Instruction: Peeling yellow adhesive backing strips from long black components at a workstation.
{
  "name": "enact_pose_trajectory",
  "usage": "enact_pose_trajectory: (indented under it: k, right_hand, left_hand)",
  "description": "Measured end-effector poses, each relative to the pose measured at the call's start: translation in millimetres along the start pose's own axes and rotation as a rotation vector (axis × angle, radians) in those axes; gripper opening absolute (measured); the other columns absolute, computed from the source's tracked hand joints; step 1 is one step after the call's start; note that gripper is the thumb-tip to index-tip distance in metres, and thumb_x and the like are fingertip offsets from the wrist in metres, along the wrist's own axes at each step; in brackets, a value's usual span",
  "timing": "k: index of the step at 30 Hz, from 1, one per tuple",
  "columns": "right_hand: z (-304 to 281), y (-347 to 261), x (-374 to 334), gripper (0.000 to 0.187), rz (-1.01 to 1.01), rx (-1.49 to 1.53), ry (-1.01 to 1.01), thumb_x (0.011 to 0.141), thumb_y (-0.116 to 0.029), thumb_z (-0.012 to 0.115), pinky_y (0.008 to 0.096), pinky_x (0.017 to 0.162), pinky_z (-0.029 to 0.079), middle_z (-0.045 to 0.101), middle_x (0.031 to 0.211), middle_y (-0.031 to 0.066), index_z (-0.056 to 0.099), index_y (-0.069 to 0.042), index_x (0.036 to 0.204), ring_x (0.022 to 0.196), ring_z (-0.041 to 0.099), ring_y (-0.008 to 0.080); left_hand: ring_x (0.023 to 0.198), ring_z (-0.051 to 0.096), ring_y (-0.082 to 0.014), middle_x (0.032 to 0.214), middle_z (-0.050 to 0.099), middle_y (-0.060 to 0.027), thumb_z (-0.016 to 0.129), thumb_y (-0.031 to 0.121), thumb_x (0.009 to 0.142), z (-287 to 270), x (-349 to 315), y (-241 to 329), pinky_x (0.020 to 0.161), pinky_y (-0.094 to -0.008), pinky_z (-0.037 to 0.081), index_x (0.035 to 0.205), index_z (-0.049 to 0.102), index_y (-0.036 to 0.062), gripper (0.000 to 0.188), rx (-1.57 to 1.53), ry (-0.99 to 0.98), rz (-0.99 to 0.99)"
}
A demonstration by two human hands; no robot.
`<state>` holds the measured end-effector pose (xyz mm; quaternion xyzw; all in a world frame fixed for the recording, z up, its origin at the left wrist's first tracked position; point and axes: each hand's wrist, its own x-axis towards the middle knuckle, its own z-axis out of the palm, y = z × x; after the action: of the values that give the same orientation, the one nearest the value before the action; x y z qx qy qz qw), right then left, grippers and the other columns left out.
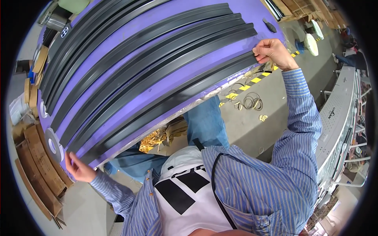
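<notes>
A long dark-grey profile strip point(169, 103) lies along the near edge of the purple-topped table point(157, 84). At its right end, my right hand point(274, 53) is closed, thumb and fingertips pinched together; whatever is between them is too small to make out. By the strip's left end, my left hand point(80, 168) hovers at the table edge with its fingers apart and nothing visible in them. Next to that hand is a white roll of tape point(59, 146) at the table's left edge. Farther back, more dark-grey profile strips point(165, 55) lie side by side.
A dark handheld tool point(269, 26) rests at the table's far right corner. Cardboard boxes point(43, 161) stand at the left. Thin loops of cord point(252, 102) lie on the floor beside yellow-black marking tape point(256, 80). A long grey machine frame point(334, 114) stands at right.
</notes>
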<state>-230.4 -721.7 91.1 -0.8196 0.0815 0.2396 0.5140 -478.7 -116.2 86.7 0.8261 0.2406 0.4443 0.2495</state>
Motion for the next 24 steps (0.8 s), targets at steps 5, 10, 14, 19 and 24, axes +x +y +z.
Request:
enact_pose_trajectory:
  k: [5,10,14,19,24]
  right_hand:
    - [-3,9,-1,0.016,0.017,-0.003,-0.007,0.081,-0.016,0.068,0.0228,0.058,0.053,0.062,0.074,0.0039,0.064,0.0,0.082,0.064,0.061,0.0108]
    - [0,1,-3,0.016,-0.023,0.024,-0.007,0.081,-0.015,0.068,0.0238,0.058,0.053,0.062,0.073,0.0042,0.064,0.0,0.081,0.064,0.061,0.0118]
    - [0,1,-4,0.016,-0.02,0.082,-0.028,0.08,-0.015,0.069,0.0246,0.056,0.054,0.062,0.072,0.005,0.065,0.0,0.079,0.063,0.061,0.0122]
    - [-4,7,-3,0.015,-0.017,0.087,-0.034,0.08,-0.015,0.068,0.0244,0.057,0.053,0.062,0.071,0.0051,0.064,0.0,0.079,0.064,0.061,0.0118]
    - [-2,5,-3,0.015,-0.006,0.056,-0.009,0.08,-0.016,0.068,0.0243,0.057,0.053,0.063,0.072,0.0049,0.064,-0.001,0.08,0.064,0.061,0.0114]
  left_hand:
    - [0.089,0.059,-0.0213,0.092,0.065,-0.0075,0.072,0.005,0.072,120,-70,192,0.082,-0.0318,0.045,0.094,0.07,0.006,0.022,-0.294,-0.616,0.301]
    - [0.083,0.058,-0.0188,0.087,0.066,0.001,0.074,0.015,0.069,223,-120,293,0.074,-0.0314,0.043,0.084,0.071,0.0119,0.016,-0.633,-0.681,0.697]
    - [0.078,0.057,-0.0159,0.085,0.066,0.0053,0.074,0.019,0.068,270,-150,332,0.07,-0.0303,0.041,0.078,0.071,0.0124,0.012,-0.659,-0.72,0.746]
    - [0.078,0.057,-0.0138,0.082,0.065,0.0068,0.074,0.02,0.068,289,-167,340,0.07,-0.0298,0.04,0.076,0.071,0.013,0.011,-0.648,-0.717,0.787]
    - [0.077,0.056,-0.0123,0.079,0.064,0.0078,0.074,0.02,0.066,296,-167,334,0.072,-0.0295,0.039,0.075,0.071,0.0147,0.011,-0.627,-0.701,0.863]
